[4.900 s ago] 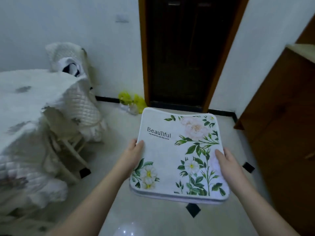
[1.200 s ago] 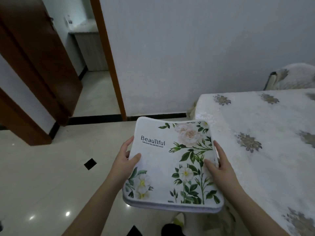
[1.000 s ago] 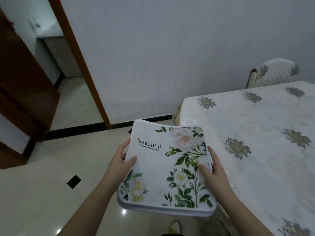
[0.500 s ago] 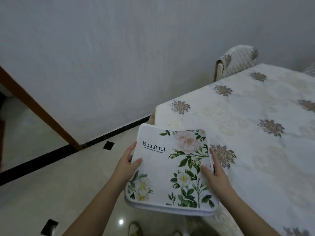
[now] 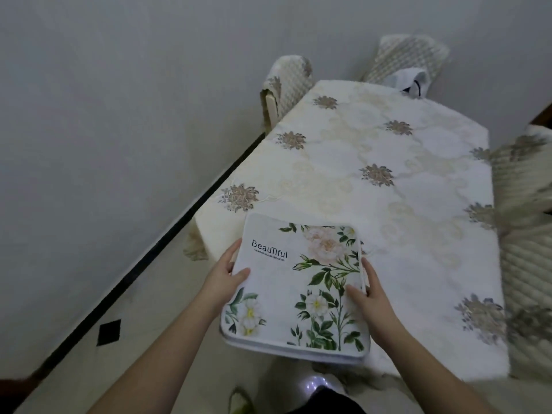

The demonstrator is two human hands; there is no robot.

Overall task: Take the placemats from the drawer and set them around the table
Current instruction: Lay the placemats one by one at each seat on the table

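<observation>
Since the earlier frames the person has turned from the doorway side to the long table, and the stack now hangs over its near corner instead of over the floor.

Nearest to the camera, the left hand (image 5: 224, 280) grips the left edge of the stack of white square placemats with rounded corners and a printed green and cream flower pattern (image 5: 295, 286): the thumb lies flat on top and the other fingers are curled under the edge, so they are mostly hidden. The right hand (image 5: 368, 297) holds the right edge in the same way, thumb on the print and fingers along the side. I judge this two-sided hold keeps the soft mats level and together, because they look like thick, slightly spongy fabric; several layers show at the near edge, with grey piping. The stack is above the table corner, and I cannot tell if its far edge touches the cloth.

Further away lies the table under a cream embroidered tablecloth with brownish flower motifs (image 5: 373, 174), which looks thin, with a lace-like edge. No mat is set on it yet. At its left side and far end stand chairs in quilted cream covers (image 5: 288, 85), and another quilted cover (image 5: 525, 234) shows at the right.
</observation>
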